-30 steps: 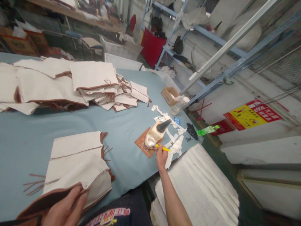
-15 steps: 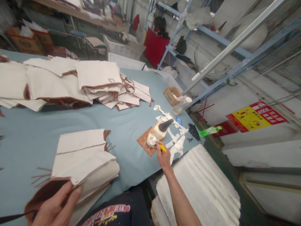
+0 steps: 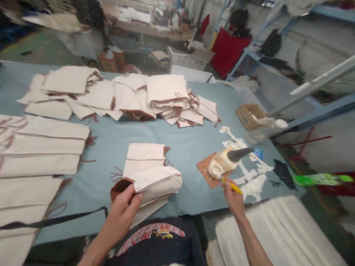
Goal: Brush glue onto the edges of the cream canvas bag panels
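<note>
As L fingers point(image 3: 135, 204) pinch bag point(image 3: 161, 183), R fingers point(image 3: 229, 189) grip brush point(image 3: 234, 187); blue tbl point(image 3: 191, 147), shelving point(image 3: 330, 109) rt.

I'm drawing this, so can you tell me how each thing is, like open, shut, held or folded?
Cloth, partly folded over, one side lifted
Left hand, pinching the cloth
Bottle, open near the brown square
Brush, held, tip by the bottle
Right hand, gripping the brush
Box, open
Jar, capped
Pile, unevenly stacked

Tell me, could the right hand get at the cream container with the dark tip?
Probably yes: the right hand is close to the cream container, and only the yellow-handled tool it holds seems to come between them.
</note>
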Action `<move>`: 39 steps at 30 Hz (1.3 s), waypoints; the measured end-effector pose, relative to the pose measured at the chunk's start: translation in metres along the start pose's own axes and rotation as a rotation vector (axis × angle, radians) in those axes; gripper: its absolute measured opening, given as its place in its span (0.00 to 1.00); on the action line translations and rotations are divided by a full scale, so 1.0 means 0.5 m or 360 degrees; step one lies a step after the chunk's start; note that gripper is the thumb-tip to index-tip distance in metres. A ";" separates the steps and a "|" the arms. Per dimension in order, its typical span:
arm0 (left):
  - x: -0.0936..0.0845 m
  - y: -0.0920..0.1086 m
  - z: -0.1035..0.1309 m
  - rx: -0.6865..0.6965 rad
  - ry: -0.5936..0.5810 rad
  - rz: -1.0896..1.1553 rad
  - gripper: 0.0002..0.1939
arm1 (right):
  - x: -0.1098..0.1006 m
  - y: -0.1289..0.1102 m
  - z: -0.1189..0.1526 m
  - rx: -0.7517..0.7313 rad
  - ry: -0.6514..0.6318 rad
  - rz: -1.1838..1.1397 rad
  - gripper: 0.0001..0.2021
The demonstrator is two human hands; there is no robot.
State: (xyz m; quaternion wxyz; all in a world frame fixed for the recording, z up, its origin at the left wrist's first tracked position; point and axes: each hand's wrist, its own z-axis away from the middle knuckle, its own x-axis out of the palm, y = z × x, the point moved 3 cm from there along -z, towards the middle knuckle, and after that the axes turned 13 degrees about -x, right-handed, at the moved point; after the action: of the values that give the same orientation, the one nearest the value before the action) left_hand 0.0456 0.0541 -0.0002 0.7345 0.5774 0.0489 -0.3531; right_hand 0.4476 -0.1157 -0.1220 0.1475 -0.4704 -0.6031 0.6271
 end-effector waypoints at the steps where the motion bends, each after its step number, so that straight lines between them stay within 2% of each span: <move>1: -0.006 0.007 0.002 -0.0015 -0.0021 0.0039 0.22 | 0.004 0.003 0.007 0.0085 0.0054 -0.0066 0.21; 4: -0.028 0.018 0.009 -0.0050 0.0008 0.0163 0.23 | 0.014 -0.005 0.022 0.0279 0.0190 -0.0257 0.24; 7: -0.042 0.017 0.018 -0.0094 0.0016 0.0263 0.23 | 0.029 -0.064 0.028 0.0382 0.0248 -0.0446 0.24; 9: -0.046 0.013 0.024 -0.0105 -0.0001 0.0310 0.22 | 0.052 -0.140 0.029 0.0409 0.0214 -0.0627 0.22; 10: -0.046 0.011 0.026 -0.0092 -0.0009 0.0322 0.21 | 0.070 -0.186 0.033 0.0484 0.0178 -0.0859 0.21; 12: -0.047 0.010 0.031 -0.0023 -0.0021 0.0310 0.20 | 0.110 -0.290 0.048 0.0580 0.0048 -0.1192 0.17; 15: -0.043 0.011 0.041 0.0125 -0.0031 0.0202 0.19 | 0.171 -0.431 0.091 0.0585 -0.0195 -0.1388 0.16; 18: -0.038 0.015 0.050 0.0248 -0.0034 0.0111 0.19 | 0.227 -0.504 0.143 0.0553 -0.0404 -0.1349 0.19; 22: -0.033 0.022 0.058 0.0333 -0.0058 0.0089 0.19 | 0.277 -0.512 0.183 0.0457 -0.0606 -0.1256 0.23; 27: -0.033 0.019 0.067 0.0366 -0.0072 0.0126 0.16 | 0.293 -0.487 0.187 0.0348 -0.0901 -0.1122 0.25; 29: -0.031 0.015 0.069 0.0374 -0.0062 0.0116 0.16 | 0.290 -0.484 0.180 0.0317 -0.0903 -0.1110 0.24; 32: -0.028 0.011 0.069 0.0389 -0.0012 0.0076 0.17 | 0.289 -0.484 0.166 0.0251 -0.0790 -0.1123 0.23; 37: -0.022 0.012 0.062 0.0372 -0.0055 0.0065 0.17 | 0.298 -0.478 0.163 0.0244 -0.0935 -0.1112 0.23; 39: -0.021 0.014 0.060 0.0377 -0.0054 0.0060 0.17 | 0.293 -0.471 0.161 0.0227 -0.0920 -0.1092 0.23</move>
State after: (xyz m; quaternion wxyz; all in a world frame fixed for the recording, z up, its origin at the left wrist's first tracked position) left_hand 0.0318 0.0329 0.0206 0.6683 0.6550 -0.0164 -0.3522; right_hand 0.2205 -0.0014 0.0147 0.2044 -0.0376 -0.6957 0.6876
